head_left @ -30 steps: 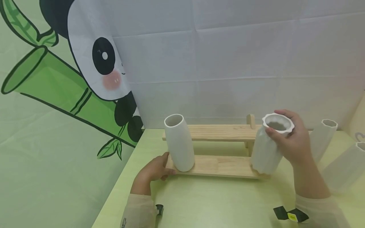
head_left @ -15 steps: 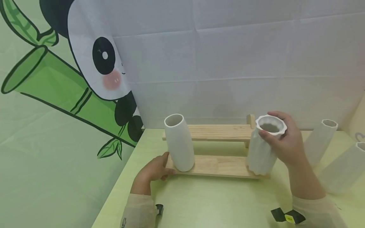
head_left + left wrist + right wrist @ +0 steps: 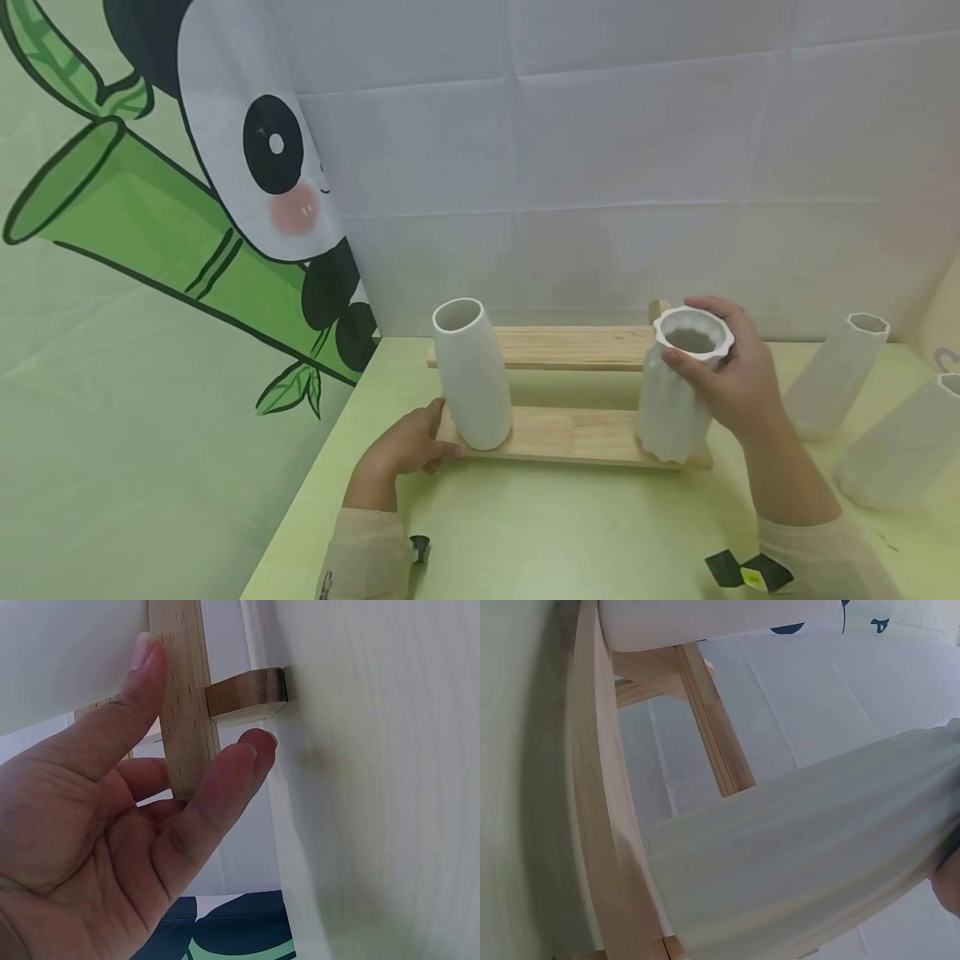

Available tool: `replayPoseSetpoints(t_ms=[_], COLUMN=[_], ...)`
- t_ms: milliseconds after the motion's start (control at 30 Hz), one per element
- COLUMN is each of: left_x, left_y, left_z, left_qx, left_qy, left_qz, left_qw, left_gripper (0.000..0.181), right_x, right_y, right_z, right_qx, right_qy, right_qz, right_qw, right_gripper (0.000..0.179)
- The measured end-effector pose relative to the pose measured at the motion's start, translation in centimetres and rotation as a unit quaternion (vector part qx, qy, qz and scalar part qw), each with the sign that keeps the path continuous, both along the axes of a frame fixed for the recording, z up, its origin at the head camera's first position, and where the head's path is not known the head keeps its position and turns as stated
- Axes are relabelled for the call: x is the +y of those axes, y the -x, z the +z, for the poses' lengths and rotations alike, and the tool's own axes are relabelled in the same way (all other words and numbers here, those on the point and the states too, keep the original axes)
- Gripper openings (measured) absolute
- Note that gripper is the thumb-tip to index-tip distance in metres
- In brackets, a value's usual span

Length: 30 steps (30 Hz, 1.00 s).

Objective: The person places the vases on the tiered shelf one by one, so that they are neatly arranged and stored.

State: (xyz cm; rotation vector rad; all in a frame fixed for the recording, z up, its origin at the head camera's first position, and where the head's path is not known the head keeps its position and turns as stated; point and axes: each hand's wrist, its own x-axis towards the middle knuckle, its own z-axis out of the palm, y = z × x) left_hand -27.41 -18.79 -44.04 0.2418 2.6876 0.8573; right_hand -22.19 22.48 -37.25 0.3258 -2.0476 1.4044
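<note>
Wavy vase (image 3: pixel 673 408) at the wooden shelf (image 3: pixel 570 347)

The right hand (image 3: pixel 733 375) has its fingers bent around the Wavy vase's top. The vase is at the right end of the bottom board (image 3: pixel 585 432); I cannot tell if they touch. The left hand (image 3: pixel 405 442) pinches the board's other end between thumb and fingers. A smooth vase (image 3: pixel 476 383) stands there too. Two more vases (image 3: pixel 836 383) are on the desk (image 3: pixel 555 525).

Left grip (image 3: pixel 408 442) low and bent, right grip (image 3: pixel 735 379) higher in a wide curl
</note>
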Motion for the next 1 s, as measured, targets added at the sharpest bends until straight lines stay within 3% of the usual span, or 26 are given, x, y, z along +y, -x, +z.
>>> replayPoseSetpoints(t_ms=[367, 1000], left_x=[-0.1, 0.1], left_y=[0.0, -0.1], left_z=[-0.1, 0.0], left_qx=[0.001, 0.001], left_qy=[0.001, 0.01], left_qz=[0.0, 0.0], left_qw=[1.0, 0.9999], left_gripper=[0.089, 0.091], right_x=[-0.7, -1.8], right_y=[0.1, 0.6], right_z=[-0.4, -0.8], right_qx=[-0.022, -0.022], right_qy=[-0.021, -0.022], right_qz=[0.003, 0.009], right_qw=[0.9995, 0.9995], right_gripper=[0.064, 0.062])
